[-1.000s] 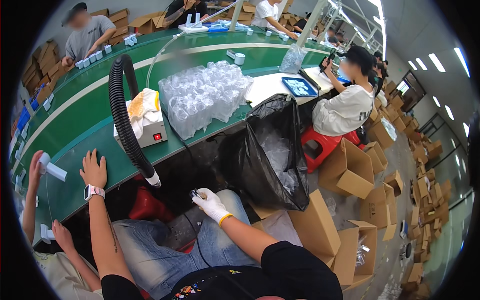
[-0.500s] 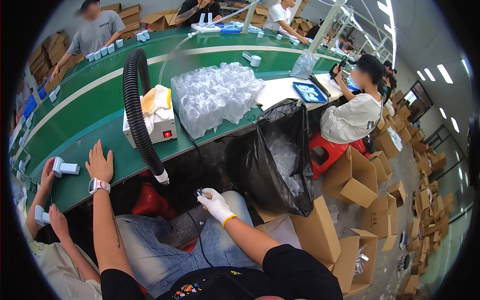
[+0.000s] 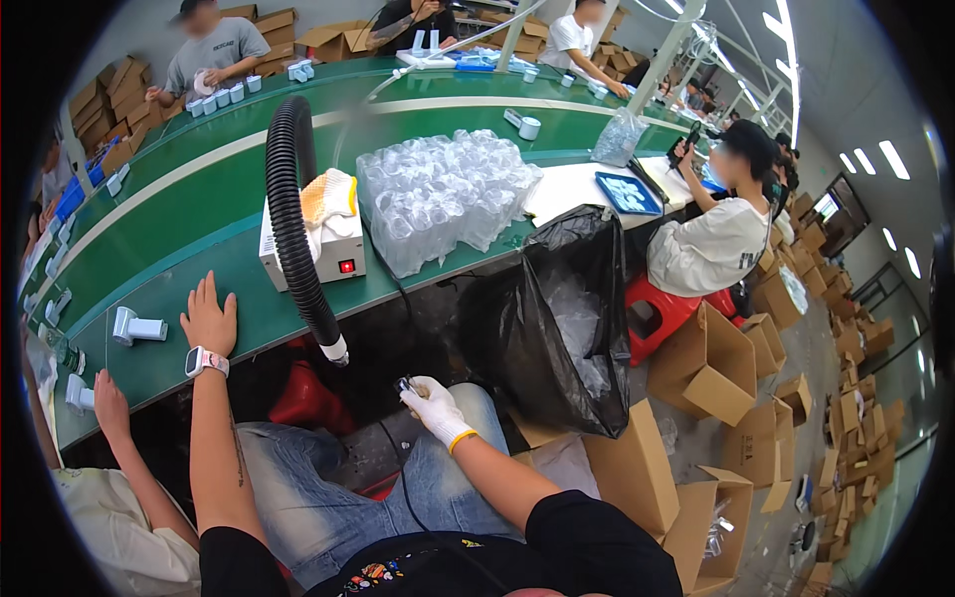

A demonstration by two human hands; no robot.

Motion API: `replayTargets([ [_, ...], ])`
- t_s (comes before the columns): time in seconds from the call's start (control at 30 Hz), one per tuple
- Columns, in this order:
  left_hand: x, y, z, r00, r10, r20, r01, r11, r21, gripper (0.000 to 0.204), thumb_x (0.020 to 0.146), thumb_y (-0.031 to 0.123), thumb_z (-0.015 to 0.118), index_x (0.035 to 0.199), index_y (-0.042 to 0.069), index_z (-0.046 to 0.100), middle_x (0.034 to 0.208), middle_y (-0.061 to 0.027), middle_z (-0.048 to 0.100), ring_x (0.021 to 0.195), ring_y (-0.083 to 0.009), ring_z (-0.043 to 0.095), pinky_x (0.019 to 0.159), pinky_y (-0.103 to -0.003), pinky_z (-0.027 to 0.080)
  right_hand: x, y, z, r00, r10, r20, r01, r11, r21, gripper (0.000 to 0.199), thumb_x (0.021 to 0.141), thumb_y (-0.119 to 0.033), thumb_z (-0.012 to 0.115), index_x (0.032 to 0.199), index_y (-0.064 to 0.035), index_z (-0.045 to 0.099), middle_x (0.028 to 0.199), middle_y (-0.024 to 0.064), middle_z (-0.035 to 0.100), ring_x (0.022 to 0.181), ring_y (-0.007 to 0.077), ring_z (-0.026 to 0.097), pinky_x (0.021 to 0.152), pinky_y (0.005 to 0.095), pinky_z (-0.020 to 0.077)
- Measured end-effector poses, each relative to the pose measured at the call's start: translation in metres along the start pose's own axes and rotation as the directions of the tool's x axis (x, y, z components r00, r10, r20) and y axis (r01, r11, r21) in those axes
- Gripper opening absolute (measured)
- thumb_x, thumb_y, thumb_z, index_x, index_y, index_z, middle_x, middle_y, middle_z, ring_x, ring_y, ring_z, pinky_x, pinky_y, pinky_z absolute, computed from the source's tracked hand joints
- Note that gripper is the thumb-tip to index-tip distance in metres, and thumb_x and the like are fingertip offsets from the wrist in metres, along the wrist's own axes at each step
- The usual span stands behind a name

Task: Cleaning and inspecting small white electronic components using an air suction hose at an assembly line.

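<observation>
The bare left hand (image 3: 210, 315) lies palm down on the green tabletop (image 3: 251, 320), at 9 o'clock in the view, its fingers a little apart and holding nothing; it seems set there as a steady prop. The right hand (image 3: 432, 406), in a white glove, is near 7 o'clock above the jeans (image 3: 453, 468), its fingers clamped on a small dark, shiny object (image 3: 403, 386), whose kind is too small to tell. The object points outward from the curled fingers, probably so its end stays free; the glove likely guards the skin. At 10 o'clock from it, just beside, hangs the nozzle of a black ribbed hose (image 3: 291, 229), arched over the edge, presumably for easy reach. At 2 o'clock from the left hand stands a white box (image 3: 344, 242), apparently a handy rest for the spare glove (image 3: 331, 197), with clear plastic pieces (image 3: 443, 194) massed beyond. A pale blue-white part (image 3: 137, 327) lies at 9 o'clock from that hand, near but untouched.
</observation>
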State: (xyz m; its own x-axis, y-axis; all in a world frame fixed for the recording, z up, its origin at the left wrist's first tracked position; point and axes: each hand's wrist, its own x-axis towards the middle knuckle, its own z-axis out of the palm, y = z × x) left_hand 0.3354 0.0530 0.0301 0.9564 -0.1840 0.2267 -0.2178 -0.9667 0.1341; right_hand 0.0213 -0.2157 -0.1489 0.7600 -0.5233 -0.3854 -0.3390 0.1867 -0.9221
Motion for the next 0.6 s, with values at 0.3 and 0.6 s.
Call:
replayTargets([
  [0.3,-0.013,-0.005,-0.014,0.949,0.107,-0.297,-0.115,0.993,-0.008,0.045,0.091,0.039,0.061,0.127,0.014,0.068,0.135,-0.0138,0.064,0.125,-0.0348,0.059,0.095,-0.058,0.049,-0.005,-0.005,0.012,0.998,-0.053,0.025,0.051,0.997,0.066,0.041,0.093,-0.016,0.075,0.13,-0.0035,0.061,0.098,0.0051,0.066,0.076,0.0142,0.063,0.065,0.0294,0.0558],
  [0.6,-0.016,-0.015,-0.002,0.984,0.005,-0.18,-0.024,0.995,-0.1,0.053,0.097,0.044,0.058,0.142,0.016,0.058,0.153,-0.0152,0.048,0.146,-0.0372,0.037,0.115,-0.066,0.027,0.006,0.009,0.011,0.998,0.048,0.038,-0.053,0.99,0.129,0.035,0.094,-0.012,0.074,0.126,-0.0064,0.062,0.095,0.0031,0.067,0.069,0.0109,0.061,0.06,0.0266,0.054],
])
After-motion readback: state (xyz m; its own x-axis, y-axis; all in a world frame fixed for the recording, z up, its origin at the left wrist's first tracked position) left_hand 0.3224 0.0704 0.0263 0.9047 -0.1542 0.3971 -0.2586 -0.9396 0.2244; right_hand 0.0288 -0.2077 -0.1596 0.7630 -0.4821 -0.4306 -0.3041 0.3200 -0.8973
